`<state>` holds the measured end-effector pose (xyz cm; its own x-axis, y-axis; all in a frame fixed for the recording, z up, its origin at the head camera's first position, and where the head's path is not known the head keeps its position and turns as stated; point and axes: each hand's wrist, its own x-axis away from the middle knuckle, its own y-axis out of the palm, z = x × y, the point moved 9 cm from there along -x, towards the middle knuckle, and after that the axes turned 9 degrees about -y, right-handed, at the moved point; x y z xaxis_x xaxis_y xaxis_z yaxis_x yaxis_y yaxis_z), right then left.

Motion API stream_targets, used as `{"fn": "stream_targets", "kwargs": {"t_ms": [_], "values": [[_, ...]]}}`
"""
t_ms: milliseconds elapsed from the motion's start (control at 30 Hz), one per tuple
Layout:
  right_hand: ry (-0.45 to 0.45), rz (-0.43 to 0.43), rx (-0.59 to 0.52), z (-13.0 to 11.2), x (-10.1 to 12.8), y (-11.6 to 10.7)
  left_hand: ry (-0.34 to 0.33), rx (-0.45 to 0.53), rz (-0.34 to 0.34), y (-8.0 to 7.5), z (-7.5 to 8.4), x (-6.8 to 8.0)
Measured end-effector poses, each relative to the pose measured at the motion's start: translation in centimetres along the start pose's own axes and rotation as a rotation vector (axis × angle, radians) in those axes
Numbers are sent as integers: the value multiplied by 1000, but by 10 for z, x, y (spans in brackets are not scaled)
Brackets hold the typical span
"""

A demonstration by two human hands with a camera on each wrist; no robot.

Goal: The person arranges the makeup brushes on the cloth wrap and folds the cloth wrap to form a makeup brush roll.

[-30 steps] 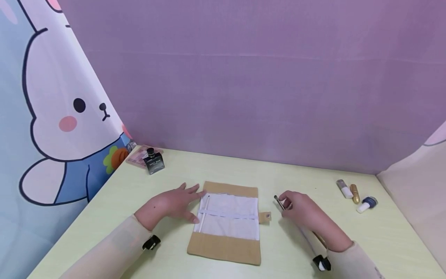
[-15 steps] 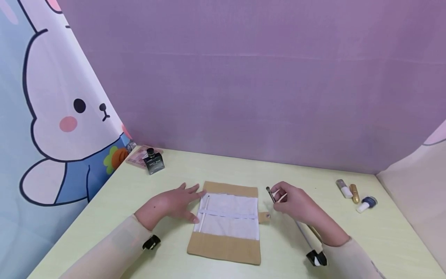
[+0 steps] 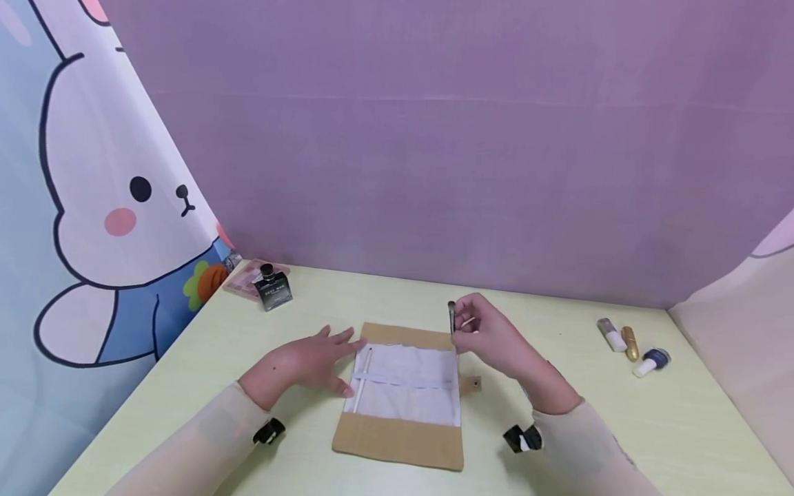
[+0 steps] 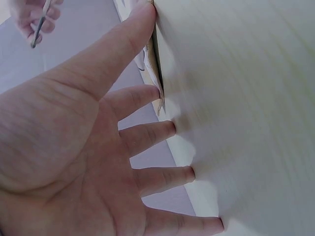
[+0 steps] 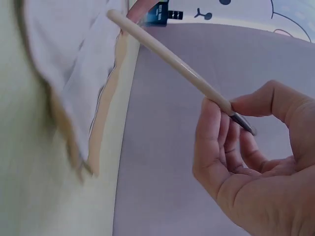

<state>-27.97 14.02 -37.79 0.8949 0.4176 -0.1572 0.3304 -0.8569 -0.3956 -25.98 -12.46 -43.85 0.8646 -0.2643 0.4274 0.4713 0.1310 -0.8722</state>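
Observation:
A tan brush roll (image 3: 400,441) with a white lining lies unfolded on the table. One slim white-handled brush (image 3: 363,382) sits under its elastic band at the left side. My left hand (image 3: 310,362) is spread flat, its thumb and fingertips resting at the roll's left edge. Above the roll's upper right corner, my right hand (image 3: 486,335) pinches a makeup brush (image 5: 172,59) between thumb and fingers, close to its metal collar. In the right wrist view the pale handle slants away toward the lining, and the small dark head points back to the palm.
A black perfume bottle (image 3: 273,289) stands before a pink makeup palette (image 3: 245,279) at the back left. On the right lie a grey-and-white bottle (image 3: 611,335), a gold lipstick tube (image 3: 630,344) and a dark blue bottle with white cap (image 3: 653,362). A snap tab (image 3: 471,384) sticks out from the roll's right side.
My right hand has moved left and away from me with the makeup brush, from beside the roll to over its upper right corner. The left hand has stayed in place.

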Motion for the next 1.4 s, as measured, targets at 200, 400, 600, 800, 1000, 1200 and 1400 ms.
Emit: {"fn": "stream_targets", "kwargs": {"t_ms": [200,400,600,800,1000,1200,1400], "values": [[1,28,-99,-2,-21,17,4,5,1,0,0,0],[8,68,-181,-4,-39,35,7,-1,1,1,0,0],[31,136,-196,0,-54,50,3,-17,0,1,-1,-2],[40,182,-226,8,-65,61,2,-23,-2,2,-3,-5],[69,173,-171,21,-72,70,4,-22,0,2,-4,-5],[105,116,-171,28,-71,81,-5,-23,-4,2,-4,-5],[145,35,-176,31,-68,92,-8,-33,3,1,-3,-4]]}}
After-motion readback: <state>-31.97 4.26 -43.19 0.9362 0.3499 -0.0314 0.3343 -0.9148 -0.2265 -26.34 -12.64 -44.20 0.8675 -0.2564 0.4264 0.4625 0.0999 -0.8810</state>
